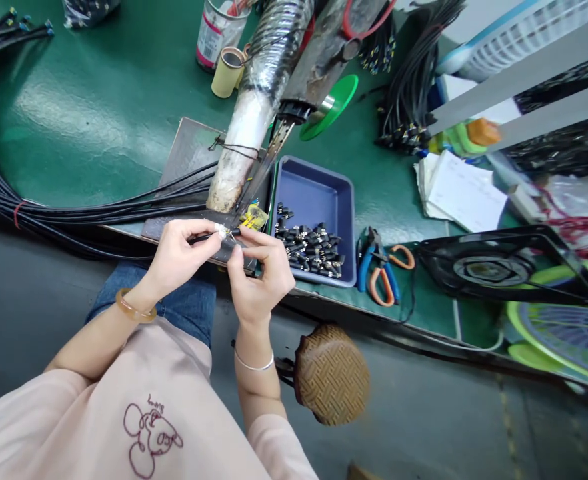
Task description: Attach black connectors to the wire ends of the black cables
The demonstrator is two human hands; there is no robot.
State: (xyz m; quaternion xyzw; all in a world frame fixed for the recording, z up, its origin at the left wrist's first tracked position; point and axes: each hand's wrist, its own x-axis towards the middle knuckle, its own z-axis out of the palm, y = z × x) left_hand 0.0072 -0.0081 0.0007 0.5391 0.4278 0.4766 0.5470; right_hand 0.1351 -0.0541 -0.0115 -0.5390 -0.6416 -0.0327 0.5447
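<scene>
My left hand (187,248) is closed in a pinch on the end of a black cable (201,237), with something white at its fingertips. Close beside it, my right hand (263,272) pinches a small black connector (236,232), partly covered by the fingers. Fine wire ends show between the two hands, too small to make out. Just above them, a soldering iron (280,139) points down beside a foil-wrapped duct (244,123). A crumpled yellow piece (255,217) lies behind my right fingers. To the right, a blue tray (351,213) holds many black connectors (314,250).
A bundle of black cables (74,215) runs in from the left. Cutters with blue handles (367,267) and orange-handled scissors (382,288) lie right of the tray. Further right are papers (467,193) and a black-framed fan (499,267). A stool (331,375) stands below the table edge.
</scene>
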